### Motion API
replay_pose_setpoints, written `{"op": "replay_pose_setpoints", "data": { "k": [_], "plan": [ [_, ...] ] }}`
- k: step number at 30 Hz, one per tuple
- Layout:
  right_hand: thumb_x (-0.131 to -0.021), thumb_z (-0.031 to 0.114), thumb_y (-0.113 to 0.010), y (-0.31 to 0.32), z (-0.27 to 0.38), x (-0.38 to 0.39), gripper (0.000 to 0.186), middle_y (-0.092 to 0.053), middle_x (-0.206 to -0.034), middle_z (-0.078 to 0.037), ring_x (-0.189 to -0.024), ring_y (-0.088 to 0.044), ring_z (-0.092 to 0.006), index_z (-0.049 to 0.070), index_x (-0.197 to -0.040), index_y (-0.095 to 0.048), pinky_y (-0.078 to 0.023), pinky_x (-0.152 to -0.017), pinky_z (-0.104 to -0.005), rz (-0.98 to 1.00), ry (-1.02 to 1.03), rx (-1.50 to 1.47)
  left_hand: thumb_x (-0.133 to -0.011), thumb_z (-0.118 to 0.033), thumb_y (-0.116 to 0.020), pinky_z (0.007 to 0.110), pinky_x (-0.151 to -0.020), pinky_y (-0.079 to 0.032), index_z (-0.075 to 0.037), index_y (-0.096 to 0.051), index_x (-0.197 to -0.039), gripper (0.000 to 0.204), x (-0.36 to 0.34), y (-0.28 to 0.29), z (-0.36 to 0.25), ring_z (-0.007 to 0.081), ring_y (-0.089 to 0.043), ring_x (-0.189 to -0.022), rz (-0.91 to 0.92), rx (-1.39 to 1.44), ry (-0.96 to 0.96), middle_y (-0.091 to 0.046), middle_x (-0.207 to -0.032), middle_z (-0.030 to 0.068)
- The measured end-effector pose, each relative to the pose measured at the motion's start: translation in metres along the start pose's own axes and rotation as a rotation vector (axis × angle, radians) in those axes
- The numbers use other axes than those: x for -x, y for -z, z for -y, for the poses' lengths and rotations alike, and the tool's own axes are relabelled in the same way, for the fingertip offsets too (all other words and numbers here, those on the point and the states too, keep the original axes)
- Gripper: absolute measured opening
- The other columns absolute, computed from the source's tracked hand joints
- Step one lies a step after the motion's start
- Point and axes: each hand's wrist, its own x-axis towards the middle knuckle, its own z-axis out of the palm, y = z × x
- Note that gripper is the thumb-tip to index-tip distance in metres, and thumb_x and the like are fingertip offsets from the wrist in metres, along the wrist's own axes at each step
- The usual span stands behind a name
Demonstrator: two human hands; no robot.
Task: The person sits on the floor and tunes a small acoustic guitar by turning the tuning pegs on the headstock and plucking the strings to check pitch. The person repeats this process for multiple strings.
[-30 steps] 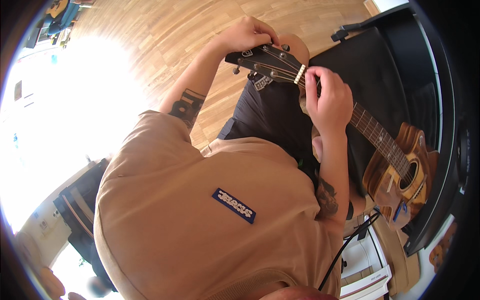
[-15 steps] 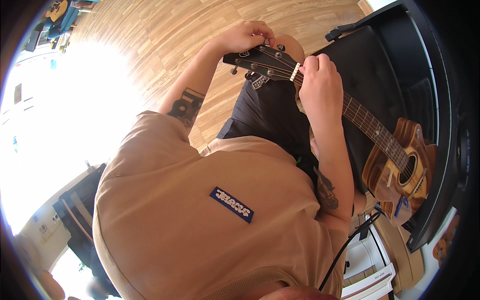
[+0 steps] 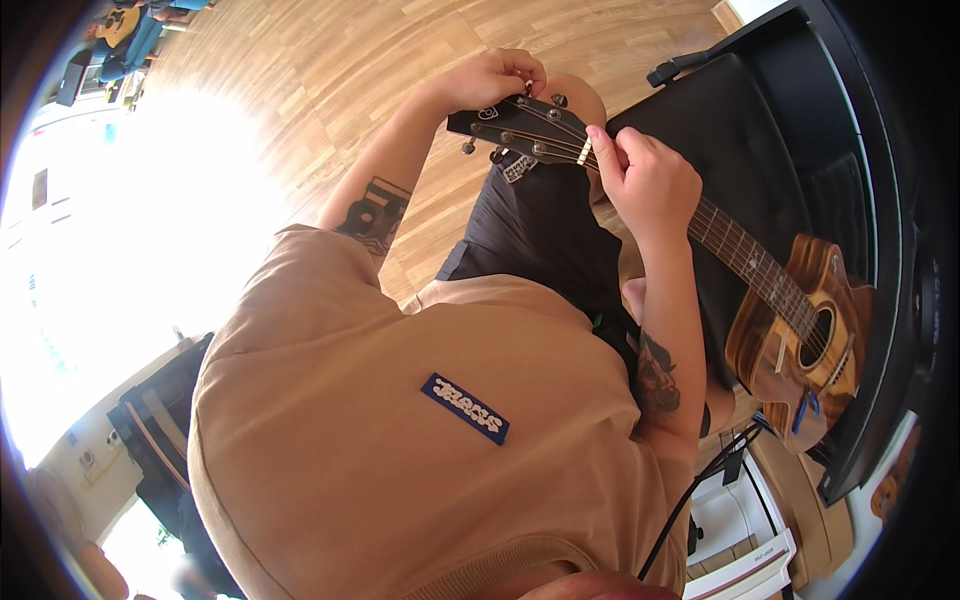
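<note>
An acoustic guitar (image 3: pixel 757 345) with a wood-grained body lies slanting from lower right up to its black headstock (image 3: pixel 490 122) near the top middle. My left hand (image 3: pixel 492 80) is bent over the headstock's far edge, fingertips pinched on a tuning peg there. Beside them another dark tuning peg (image 3: pixel 559 101) sticks out. By the white nut (image 3: pixel 585 151), my right hand (image 3: pixel 652 180) is closed over the strings at the top of the neck. Its thumb lies along the nut, with the fingers curled; they seem to pinch a string, though the fingertips are partly hidden.
Under the guitar is a black padded seat or open case (image 3: pixel 745 130) with a raised dark edge. Wooden floor (image 3: pixel 330 60) spreads beyond my knees. A black cable (image 3: pixel 672 520) runs down past a white piece of equipment (image 3: pixel 740 570). Another guitar (image 3: pixel 118 25) stands far left.
My right hand has shifted slightly down the neck and turned, so its thumb now shows at the nut. The left hand stays at the tuning peg, its fingers turned slightly.
</note>
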Motion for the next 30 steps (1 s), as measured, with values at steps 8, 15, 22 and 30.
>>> {"op": "replay_pose_setpoints", "data": {
  "k": [8,15,22,30],
  "plan": [
    [-0.096,0.042,-0.074,0.003,-0.003,0.001,0.056,-0.054,-0.05,-0.004,-0.042,-0.052,-0.0268,0.015,-0.052,-0.051,-0.036,-0.04,-0.0401,-0.001,0.016,-0.034,-0.092,-0.008,-0.053,0.03,-0.078,-0.051,-0.002,-0.074,-0.108,0.028,0.006,-0.002,-0.005,0.0107,-0.064,-0.083,-0.027,0.015,0.113,-0.074,-0.094,0.0027],
    [-0.092,0.037,-0.081,0.007,-0.01,0.005,0.058,-0.048,-0.048,-0.004,-0.039,-0.044,-0.0249,0.012,-0.052,-0.048,-0.03,-0.04,-0.0386,-0.04,0.049,-0.076,-0.089,-0.012,-0.06,0.032,-0.08,-0.054,-0.004,-0.078,-0.102,0.024,0.002,-0.001,-0.002,0.0128,-0.069,-0.083,-0.069,-0.073,-0.061,-0.077,-0.092,0.0041],
    [-0.091,0.033,-0.082,0.007,-0.011,0.004,0.058,-0.046,-0.048,-0.004,-0.039,-0.042,-0.0242,0.012,-0.051,-0.047,-0.028,-0.04,-0.0384,-0.06,0.067,-0.09,-0.086,-0.014,-0.063,0.031,-0.08,-0.055,-0.008,-0.08,-0.102,0.024,0.004,-0.005,-0.006,0.0136,-0.07,-0.081,-0.116,-0.052,0.188,-0.078,-0.09,0.0042],
    [-0.09,0.035,-0.082,0.005,-0.013,0.007,0.058,-0.045,-0.047,-0.004,-0.039,-0.043,-0.027,0.015,-0.051,-0.044,-0.029,-0.039,-0.0396,-0.073,0.083,-0.076,-0.083,-0.01,-0.059,0.031,-0.08,-0.054,-0.006,-0.077,-0.093,0.02,0.001,-0.001,0.0,0.0138,-0.068,-0.082,-0.114,-0.02,-0.023,-0.074,-0.088,0.0027]
  ]
}}
